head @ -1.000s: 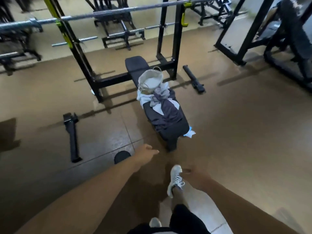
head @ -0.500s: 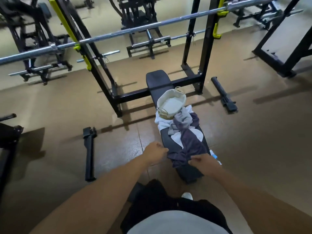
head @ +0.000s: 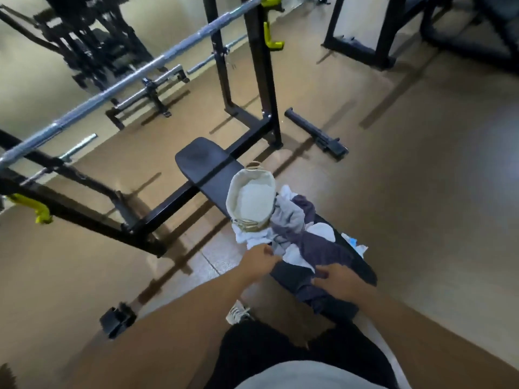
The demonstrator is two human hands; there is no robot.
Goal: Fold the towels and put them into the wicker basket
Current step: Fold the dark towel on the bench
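Both hands, left (head: 259,261) and right (head: 335,277), grip towels (head: 320,248) at the bench's (head: 207,164) near edge.

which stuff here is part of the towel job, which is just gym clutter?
Job: wicker basket; dark towel; white towels; left hand; right hand; bench they lie on.
Clutter: barbell; rack; yellow hooks.

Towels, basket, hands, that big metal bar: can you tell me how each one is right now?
Wicker basket: upright on the bench, no folded towel inside.
Dark towel: unfolded, crumpled on the bench.
White towels: rumpled, unfolded, beside the basket.
Left hand: gripping cloth at the pile's edge.
Right hand: holding the dark towel.
Bench: flat, far end bare.
Barbell: resting on the rack.
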